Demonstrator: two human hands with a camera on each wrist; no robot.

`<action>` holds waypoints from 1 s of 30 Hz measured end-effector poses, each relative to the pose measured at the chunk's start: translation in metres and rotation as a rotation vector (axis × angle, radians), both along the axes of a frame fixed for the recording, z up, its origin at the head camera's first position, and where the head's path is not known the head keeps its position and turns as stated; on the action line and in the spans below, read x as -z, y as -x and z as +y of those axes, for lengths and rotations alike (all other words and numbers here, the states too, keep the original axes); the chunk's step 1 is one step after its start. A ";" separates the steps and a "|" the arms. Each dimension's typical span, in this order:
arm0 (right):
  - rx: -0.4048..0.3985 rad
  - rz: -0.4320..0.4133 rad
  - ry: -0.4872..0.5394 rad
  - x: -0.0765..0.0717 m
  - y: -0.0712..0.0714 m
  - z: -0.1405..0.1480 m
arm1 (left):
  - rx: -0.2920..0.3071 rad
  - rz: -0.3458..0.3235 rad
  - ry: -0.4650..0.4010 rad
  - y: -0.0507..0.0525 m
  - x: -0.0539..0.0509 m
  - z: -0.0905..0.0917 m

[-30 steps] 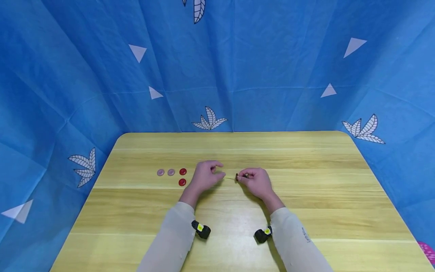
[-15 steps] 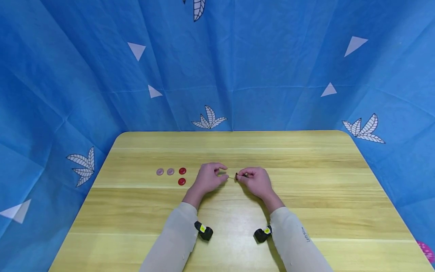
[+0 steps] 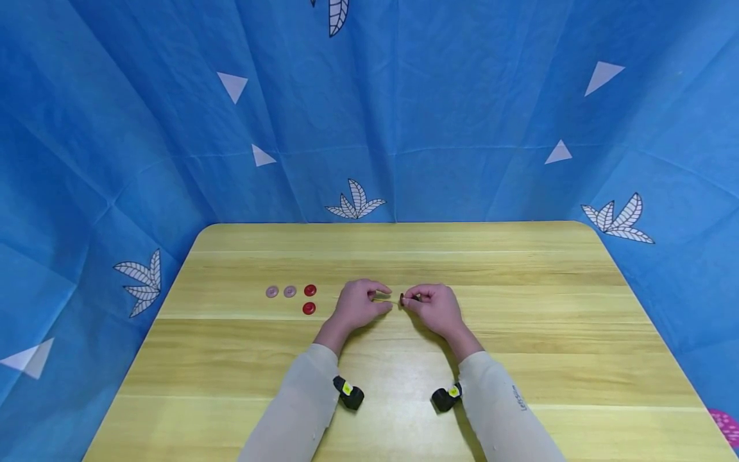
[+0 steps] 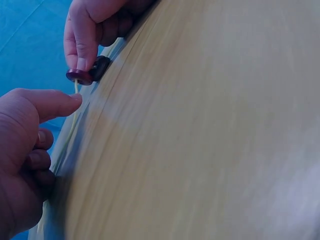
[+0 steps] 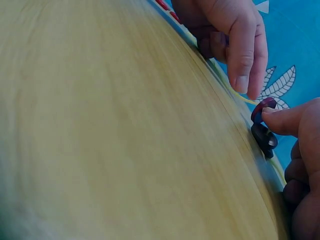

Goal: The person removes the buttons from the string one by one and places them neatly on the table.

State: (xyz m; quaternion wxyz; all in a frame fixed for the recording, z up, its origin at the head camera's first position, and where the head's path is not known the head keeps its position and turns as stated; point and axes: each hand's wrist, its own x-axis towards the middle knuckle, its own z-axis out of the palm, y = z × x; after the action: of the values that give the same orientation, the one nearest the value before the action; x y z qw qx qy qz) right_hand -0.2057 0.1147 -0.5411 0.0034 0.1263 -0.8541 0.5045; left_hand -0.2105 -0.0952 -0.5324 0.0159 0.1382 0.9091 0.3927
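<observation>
My right hand (image 3: 437,310) pinches a dark red button (image 5: 265,106) between thumb and index finger. Yellow string (image 4: 76,89) passes through this button. Behind it on the string sits a black button (image 5: 264,138), also visible in the left wrist view. My left hand (image 3: 356,305) is close by on the left, thumb and index finger apart, with the string running between them; its other fingers are curled in. Left of the hands, two red buttons (image 3: 310,290) and two pale pink buttons (image 3: 290,291) lie on the table.
The wooden table (image 3: 519,385) stretches out around both hands. A blue curtain (image 3: 462,115) with leaf and triangle prints hangs behind its far edge and at the sides. Something pink (image 3: 724,425) shows at the right edge.
My left hand has moved right along the string, closer to the dark red button. My right hand keeps its pinch on that button and stays nearly still.
</observation>
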 end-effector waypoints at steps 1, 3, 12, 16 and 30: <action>-0.001 0.001 0.002 0.000 0.000 0.000 | -0.003 0.004 0.006 0.000 0.000 0.001; -0.001 0.003 0.005 0.000 0.001 0.000 | -0.007 0.015 0.022 0.000 0.000 0.003; -0.003 0.004 0.015 0.000 0.000 0.000 | -0.010 0.073 0.111 -0.002 0.005 0.009; -0.002 -0.006 0.016 0.000 -0.001 0.000 | -0.027 0.098 0.112 -0.005 0.007 0.009; -0.027 0.004 -0.032 0.001 -0.001 0.000 | -0.003 0.184 -0.135 -0.008 0.011 0.007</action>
State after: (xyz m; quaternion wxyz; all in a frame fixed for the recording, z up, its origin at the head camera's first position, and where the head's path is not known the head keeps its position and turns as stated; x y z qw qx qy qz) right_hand -0.2043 0.1148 -0.5416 -0.0036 0.1389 -0.8603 0.4905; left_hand -0.2023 -0.0879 -0.5436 -0.0776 0.1732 0.8784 0.4387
